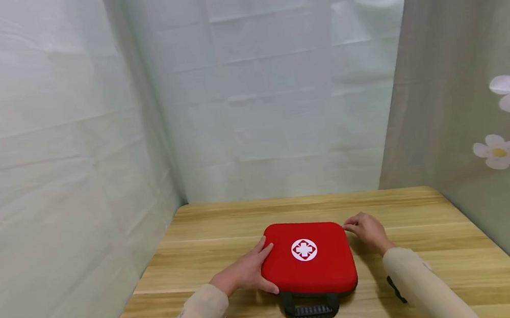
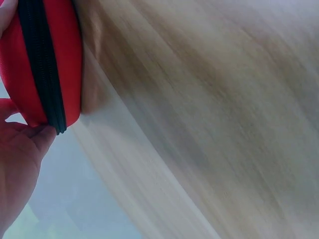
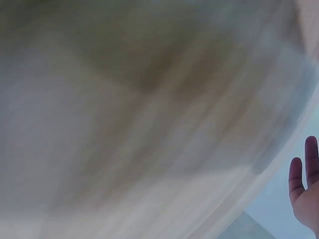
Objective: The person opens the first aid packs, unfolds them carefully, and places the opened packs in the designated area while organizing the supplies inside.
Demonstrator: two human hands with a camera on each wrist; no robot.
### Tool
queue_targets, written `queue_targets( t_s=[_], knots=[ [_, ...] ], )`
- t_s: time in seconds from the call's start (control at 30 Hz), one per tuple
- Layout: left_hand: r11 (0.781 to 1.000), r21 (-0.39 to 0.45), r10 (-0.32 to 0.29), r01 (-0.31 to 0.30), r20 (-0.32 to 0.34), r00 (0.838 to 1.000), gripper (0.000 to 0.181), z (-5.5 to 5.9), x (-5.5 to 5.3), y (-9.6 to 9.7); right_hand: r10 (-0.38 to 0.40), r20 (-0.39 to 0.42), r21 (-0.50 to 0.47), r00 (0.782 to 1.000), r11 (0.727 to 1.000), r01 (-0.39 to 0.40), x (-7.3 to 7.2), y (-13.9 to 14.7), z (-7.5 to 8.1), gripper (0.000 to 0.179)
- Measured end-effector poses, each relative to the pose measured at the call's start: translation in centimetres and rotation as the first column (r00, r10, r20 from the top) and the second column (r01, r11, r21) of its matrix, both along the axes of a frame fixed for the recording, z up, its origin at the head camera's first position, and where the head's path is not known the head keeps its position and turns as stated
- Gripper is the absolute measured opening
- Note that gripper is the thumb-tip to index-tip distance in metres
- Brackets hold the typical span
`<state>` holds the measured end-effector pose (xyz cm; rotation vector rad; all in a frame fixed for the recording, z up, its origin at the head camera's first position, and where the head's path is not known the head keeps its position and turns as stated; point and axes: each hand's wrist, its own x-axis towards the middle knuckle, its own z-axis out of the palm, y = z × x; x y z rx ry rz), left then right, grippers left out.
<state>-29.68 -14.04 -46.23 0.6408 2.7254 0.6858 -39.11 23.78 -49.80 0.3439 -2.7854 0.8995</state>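
A red first-aid case (image 1: 280, 274) with a white cross emblem lies flat on the wooden table, its black handle (image 1: 311, 313) toward me. My left hand (image 1: 247, 270) holds the case's left side, thumb near the front corner and fingers toward the back. In the left wrist view, fingertips (image 2: 46, 133) press against the black zipper (image 2: 42, 64) along the case's edge. At the back right corner, thumb and forefinger of my right hand (image 1: 369, 230) pinch the small zipper pull, mostly hidden by the fingertips. Two of its other fingers (image 3: 295, 177) stand extended in the right wrist view.
The light wood-grain table (image 1: 224, 218) has rounded back corners. Pale curtains (image 1: 277, 100) hang behind it and on the left; a flowered one (image 1: 462, 108) hangs on the right.
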Motion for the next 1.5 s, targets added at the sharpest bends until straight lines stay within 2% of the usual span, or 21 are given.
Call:
queue_targets(
  t_s=[0.1,0.27,0.53,0.83,0.93,1.07,1.13,1.2,1.3,1.4,1.43,1.5],
  knots=[
    [1.000,-0.013,-0.015,0.015,0.001,1.000,0.112,0.2,0.0,0.2,0.005,0.005,0.001,1.000,1.000,-0.005,-0.5,-0.7,0.2,0.013],
    [0.998,-0.039,-0.047,0.046,-0.014,0.999,0.110,0.2,0.2,0.6,-0.013,0.077,-0.037,0.997,0.999,0.016,-0.5,-1.8,0.4,0.015],
    [0.999,0.005,-0.038,0.038,-0.010,0.999,0.111,-0.5,0.4,0.5,-0.030,0.087,-0.032,0.996,0.999,0.033,0.1,-1.5,0.5,0.016],
    [0.997,0.049,-0.057,0.057,-0.012,0.998,0.109,-0.5,0.0,0.2,-0.042,0.100,-0.038,0.994,0.998,0.046,0.4,-1.0,0.4,0.015],
    [0.997,0.073,-0.032,0.034,-0.035,0.999,0.104,-0.5,-0.4,-0.5,-0.045,0.092,-0.039,0.995,0.998,0.049,0.6,-0.8,0.4,0.015],
    [0.992,0.109,0.069,-0.058,-0.105,0.992,0.097,-0.7,-1.2,-1.7,-0.037,0.063,-0.026,0.997,0.999,0.038,0.8,-0.6,0.4,0.014],
    [0.986,0.112,0.139,-0.121,-0.166,0.976,0.095,-1.0,-1.6,-2.1,-0.029,0.048,-0.015,0.998,0.999,0.030,0.9,-0.4,0.3,0.013],
    [0.975,0.107,0.217,-0.197,-0.236,0.947,0.091,-1.3,-2.0,-2.3,-0.022,0.029,-0.006,0.999,1.000,0.023,0.9,-0.4,0.2,0.012],
    [0.954,0.097,0.301,-0.285,-0.374,0.878,0.076,-1.7,-2.4,-2.2,-0.011,0.017,-0.006,1.000,1.000,0.011,0.7,-0.5,-0.2,0.010],
    [0.935,0.128,0.350,-0.330,-0.466,0.812,0.056,-1.7,-2.1,-1.1,0.001,0.007,-0.006,1.000,1.000,-0.001,0.4,-0.6,-0.6,0.009],
    [0.929,0.149,0.367,-0.338,-0.476,0.799,0.052,-1.7,-1.8,-0.5,0.005,0.005,-0.005,1.000,1.000,-0.005,0.4,-0.7,-0.7,0.009],
    [0.912,0.211,0.411,-0.353,-0.442,0.797,0.053,-1.4,-1.0,1.1,0.005,0.000,-0.003,1.000,1.000,-0.005,0.3,-0.7,-0.8,0.009]
  ],
)
